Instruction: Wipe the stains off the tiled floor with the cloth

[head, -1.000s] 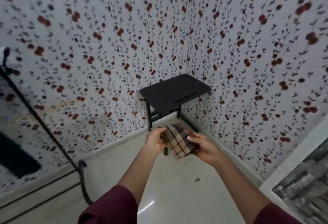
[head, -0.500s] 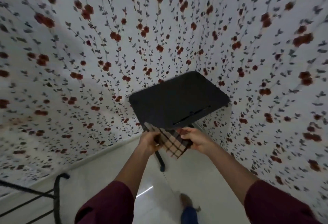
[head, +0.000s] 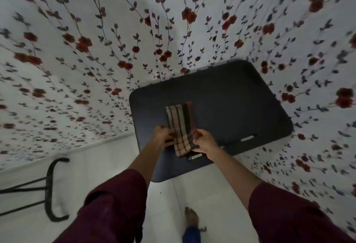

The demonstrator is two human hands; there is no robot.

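A folded brown checked cloth (head: 181,125) lies lengthwise over the top of a small black table (head: 231,106) in the room's corner. My left hand (head: 163,135) grips the cloth's near left edge. My right hand (head: 204,142) grips its near right edge. Both arms wear maroon sleeves. The white tiled floor (head: 202,190) shows below the table, with a small dark speck (head: 159,192) on it.
Floral wallpaper covers both walls around the table. A black metal stand foot (head: 49,188) rests on the floor at the left. My bare foot (head: 191,218) is on the tiles at the bottom, with a small dark mark (head: 203,229) beside it.
I have stepped closer and the view has tipped down over the table. The cloth has gone from held in the air in front of the table to stretched out above its top.
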